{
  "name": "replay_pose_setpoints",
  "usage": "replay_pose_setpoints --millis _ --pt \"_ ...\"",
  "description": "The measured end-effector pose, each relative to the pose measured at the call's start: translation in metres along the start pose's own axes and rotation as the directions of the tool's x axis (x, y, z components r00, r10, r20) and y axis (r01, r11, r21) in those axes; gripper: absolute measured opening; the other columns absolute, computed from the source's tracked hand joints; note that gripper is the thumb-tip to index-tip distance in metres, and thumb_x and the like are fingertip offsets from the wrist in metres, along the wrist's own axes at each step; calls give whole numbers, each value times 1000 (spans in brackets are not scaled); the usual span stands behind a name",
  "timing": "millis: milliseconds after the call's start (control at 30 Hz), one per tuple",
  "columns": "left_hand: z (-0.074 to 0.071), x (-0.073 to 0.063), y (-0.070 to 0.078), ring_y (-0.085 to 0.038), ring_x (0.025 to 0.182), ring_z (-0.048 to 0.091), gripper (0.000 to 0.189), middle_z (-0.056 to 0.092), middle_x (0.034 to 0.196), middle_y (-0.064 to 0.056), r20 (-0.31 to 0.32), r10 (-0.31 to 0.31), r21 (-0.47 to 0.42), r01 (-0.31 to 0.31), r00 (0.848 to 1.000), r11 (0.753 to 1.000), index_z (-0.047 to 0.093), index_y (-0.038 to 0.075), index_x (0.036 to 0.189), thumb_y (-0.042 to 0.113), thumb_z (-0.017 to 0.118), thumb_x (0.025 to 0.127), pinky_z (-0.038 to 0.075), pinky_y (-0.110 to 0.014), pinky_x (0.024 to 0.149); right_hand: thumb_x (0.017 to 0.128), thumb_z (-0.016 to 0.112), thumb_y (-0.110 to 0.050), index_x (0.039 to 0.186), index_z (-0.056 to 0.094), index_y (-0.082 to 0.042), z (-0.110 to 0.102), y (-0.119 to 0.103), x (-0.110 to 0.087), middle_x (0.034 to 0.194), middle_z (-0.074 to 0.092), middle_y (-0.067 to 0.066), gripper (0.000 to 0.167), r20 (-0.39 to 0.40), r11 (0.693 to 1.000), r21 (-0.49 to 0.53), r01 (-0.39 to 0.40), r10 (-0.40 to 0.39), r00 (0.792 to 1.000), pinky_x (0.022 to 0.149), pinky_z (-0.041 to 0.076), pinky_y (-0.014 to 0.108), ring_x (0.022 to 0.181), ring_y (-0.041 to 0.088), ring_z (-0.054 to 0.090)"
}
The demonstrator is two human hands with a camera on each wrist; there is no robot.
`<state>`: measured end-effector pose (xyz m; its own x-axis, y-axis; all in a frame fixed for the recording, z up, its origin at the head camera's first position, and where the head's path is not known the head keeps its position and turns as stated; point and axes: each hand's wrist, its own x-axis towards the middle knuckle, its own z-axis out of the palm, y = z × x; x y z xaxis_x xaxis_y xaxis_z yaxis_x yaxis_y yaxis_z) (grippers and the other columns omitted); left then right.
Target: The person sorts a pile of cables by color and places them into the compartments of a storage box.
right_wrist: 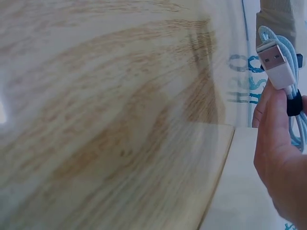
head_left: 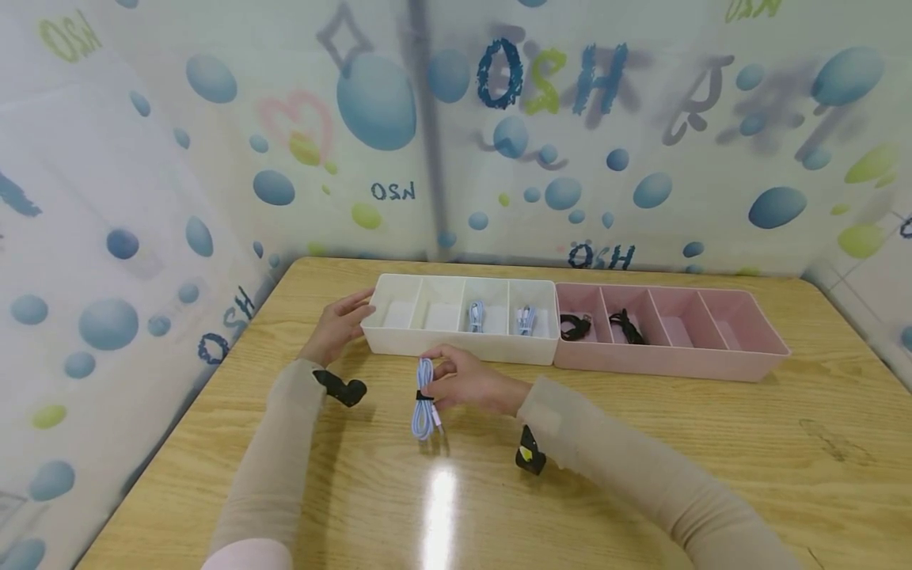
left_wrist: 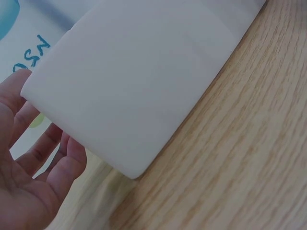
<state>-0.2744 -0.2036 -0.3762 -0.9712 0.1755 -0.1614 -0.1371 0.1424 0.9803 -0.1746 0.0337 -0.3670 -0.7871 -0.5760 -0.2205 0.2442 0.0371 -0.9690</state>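
Note:
My right hand (head_left: 470, 382) pinches a coiled light-blue USB cable (head_left: 423, 404) above the table, in front of the white divided box (head_left: 463, 345). A black strap binds the coil, and its USB plug (right_wrist: 277, 62) shows in the right wrist view. At the box's left end is my left hand (head_left: 340, 324), its fingers loosely bent and touching the end wall; the left wrist view shows this hand (left_wrist: 33, 167) beside the white corner. Two more light-blue cables, one bundle (head_left: 476, 316) and another (head_left: 526, 319), lie in the box's two right compartments.
A pink divided box (head_left: 670, 361) adjoins the white one on the right, with one black cable (head_left: 574, 326) in its leftmost compartment and another (head_left: 627, 326) beside it. Both boxes stand toward the back of the wooden table (head_left: 641, 475), before a printed curtain (head_left: 484, 182).

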Motion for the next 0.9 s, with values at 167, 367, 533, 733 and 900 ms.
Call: replay_pose_setpoints --millis 167,367,533,733,900 --pt "0 0 -1 -20 109 43 47 33 136 -14 1 17 3 -17 1000 1000 34 11 137 18 48 93 45 -18 72 82 55 10 130 33 2 0 -3 2 97 50 20 54 -29 1000 -1 -7 7 1000 72 50 39 74 22 59" --pt "-1 1 -2 -16 105 45 48 33 136 -14 3 18 10 -18 1000 1000 34 12 138 19 48 92 45 -18 72 82 55 8 131 34 -1 -5 -15 4 99 49 20 54 -50 999 -43 -6 4 999 73 49 39 77 22 59" --pt "-1 1 -2 -14 102 46 48 34 136 -14 3 19 10 -19 1000 1000 34 11 138 19 48 92 46 -19 72 83 55 6 131 34 -4 -9 -25 5 98 51 19 54 -52 997 -75 -6 2 999 72 49 39 78 24 60" --pt "0 2 -3 -17 104 46 47 35 134 -14 5 29 4 -29 1000 1000 34 11 137 18 47 93 46 -19 71 83 55 7 132 32 -2 -11 -33 7 94 51 17 55 -70 997 -74 2 -7 998 73 49 38 78 22 60" --pt "0 1 -2 -24 109 43 47 33 135 -16 10 37 -6 -37 999 999 33 10 138 17 47 93 45 -18 71 84 55 5 133 31 -2 -12 -36 10 94 52 16 56 -78 997 -73 4 -10 997 74 49 38 80 22 60"
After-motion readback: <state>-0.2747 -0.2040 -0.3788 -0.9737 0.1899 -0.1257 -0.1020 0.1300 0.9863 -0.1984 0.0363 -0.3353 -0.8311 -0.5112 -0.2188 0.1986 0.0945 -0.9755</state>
